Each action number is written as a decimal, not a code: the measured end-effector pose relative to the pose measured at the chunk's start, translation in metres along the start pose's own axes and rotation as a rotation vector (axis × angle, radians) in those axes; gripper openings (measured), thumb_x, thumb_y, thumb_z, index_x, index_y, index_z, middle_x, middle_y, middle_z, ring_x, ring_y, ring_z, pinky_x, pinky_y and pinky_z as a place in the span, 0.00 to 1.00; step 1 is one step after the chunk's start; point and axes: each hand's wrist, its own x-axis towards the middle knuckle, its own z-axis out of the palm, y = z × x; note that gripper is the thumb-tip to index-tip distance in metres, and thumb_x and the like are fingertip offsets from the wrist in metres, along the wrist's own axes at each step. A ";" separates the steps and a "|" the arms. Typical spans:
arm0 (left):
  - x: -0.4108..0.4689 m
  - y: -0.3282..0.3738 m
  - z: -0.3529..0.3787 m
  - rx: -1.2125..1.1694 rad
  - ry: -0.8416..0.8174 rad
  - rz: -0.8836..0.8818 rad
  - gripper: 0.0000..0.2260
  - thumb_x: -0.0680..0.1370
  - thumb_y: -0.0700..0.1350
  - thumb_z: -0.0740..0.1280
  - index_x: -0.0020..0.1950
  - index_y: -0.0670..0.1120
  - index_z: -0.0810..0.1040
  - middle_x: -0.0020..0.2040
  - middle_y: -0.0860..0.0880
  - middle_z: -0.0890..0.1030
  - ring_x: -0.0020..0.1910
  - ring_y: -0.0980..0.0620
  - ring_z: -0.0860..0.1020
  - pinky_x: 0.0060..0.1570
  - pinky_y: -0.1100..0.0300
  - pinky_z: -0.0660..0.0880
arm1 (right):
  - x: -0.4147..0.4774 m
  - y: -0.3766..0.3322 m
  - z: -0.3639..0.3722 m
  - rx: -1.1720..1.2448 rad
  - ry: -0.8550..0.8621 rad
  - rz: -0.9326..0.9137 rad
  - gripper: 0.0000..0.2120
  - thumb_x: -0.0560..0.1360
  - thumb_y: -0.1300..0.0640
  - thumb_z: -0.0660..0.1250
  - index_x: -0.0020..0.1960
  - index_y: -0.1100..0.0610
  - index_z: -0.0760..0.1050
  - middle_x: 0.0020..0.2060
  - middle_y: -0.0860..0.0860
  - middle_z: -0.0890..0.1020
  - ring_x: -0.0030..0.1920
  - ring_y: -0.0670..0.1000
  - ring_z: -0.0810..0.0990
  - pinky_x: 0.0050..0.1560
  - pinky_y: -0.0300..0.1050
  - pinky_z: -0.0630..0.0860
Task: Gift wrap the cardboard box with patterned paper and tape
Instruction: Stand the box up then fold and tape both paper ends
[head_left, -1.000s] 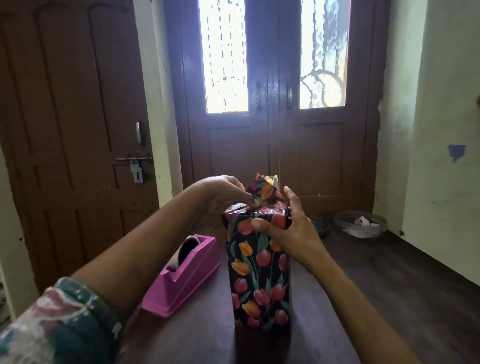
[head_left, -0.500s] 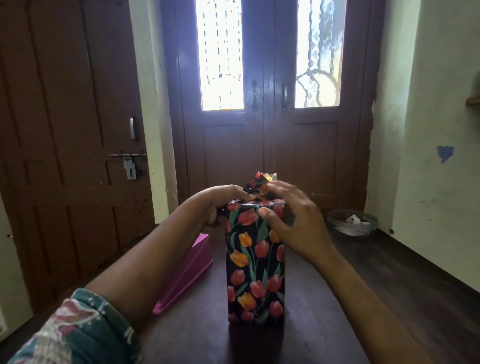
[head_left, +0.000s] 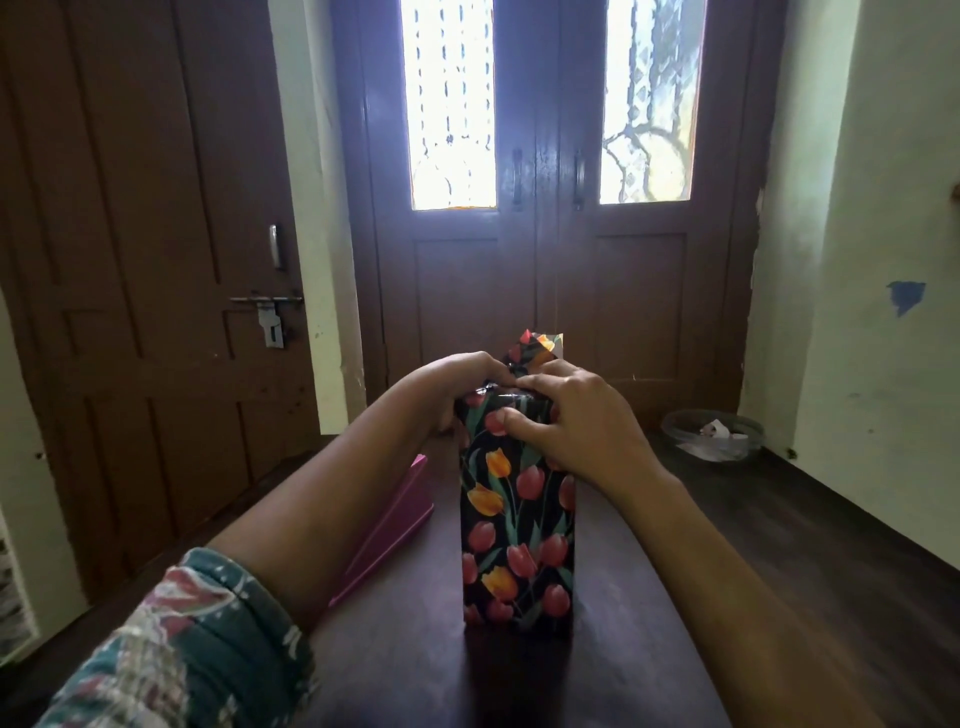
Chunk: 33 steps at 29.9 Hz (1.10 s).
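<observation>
Head: wrapped box (head_left: 519, 525) upright; bowl (head_left: 671, 432) holds scraps (head_left: 716, 432)

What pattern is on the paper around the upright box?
Red and orange tulips with green leaves on black, covering the tall wrapped box; head view.

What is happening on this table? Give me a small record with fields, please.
wrapped box: upright on the table, tulip-patterned paper
paper flap: sticks up at the top's far side
left hand: holds the top's left side
right hand: thumb on front, fingers over top
tape dispenser: pink, left of box, partly behind the arm
</observation>
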 end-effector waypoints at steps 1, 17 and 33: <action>0.001 -0.004 -0.004 -0.023 -0.015 0.006 0.09 0.77 0.46 0.62 0.49 0.40 0.75 0.44 0.43 0.80 0.41 0.45 0.78 0.48 0.54 0.76 | -0.001 0.001 0.000 -0.005 0.002 0.001 0.26 0.71 0.38 0.64 0.62 0.53 0.76 0.58 0.49 0.78 0.56 0.49 0.76 0.57 0.46 0.73; -0.001 -0.122 -0.114 0.204 0.369 -0.220 0.08 0.78 0.41 0.64 0.41 0.39 0.76 0.33 0.45 0.73 0.28 0.52 0.69 0.28 0.61 0.66 | -0.008 -0.004 -0.003 0.025 -0.013 0.052 0.26 0.72 0.39 0.65 0.65 0.52 0.74 0.60 0.50 0.79 0.56 0.49 0.78 0.55 0.43 0.71; 0.003 -0.136 -0.106 0.015 0.411 -0.334 0.16 0.79 0.51 0.58 0.40 0.40 0.74 0.44 0.44 0.73 0.37 0.51 0.71 0.33 0.62 0.69 | -0.011 -0.011 0.000 0.058 0.024 0.079 0.25 0.72 0.41 0.66 0.64 0.53 0.74 0.60 0.51 0.79 0.56 0.50 0.78 0.52 0.41 0.72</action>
